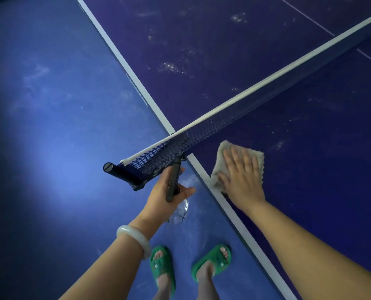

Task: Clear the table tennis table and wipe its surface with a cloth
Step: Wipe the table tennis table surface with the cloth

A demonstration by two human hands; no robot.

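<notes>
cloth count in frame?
1. The cloth lies flat on the table near its edge, beside the net, under the right hand. The left hand grips a dark slim object, no cloth. Far tabletop partly out of view.

Dim and blue-tinted, bright pool of light on the floor (56, 169) at left, dark corners, wide-angle bending toward edges

I count one table tennis table (310, 105), one net (223, 118), one cloth (218, 158), one dark bar (173, 180), one pale bangle (132, 237), two green slippers (161, 265) and two hands: left hand (165, 198), right hand (241, 174).
</notes>
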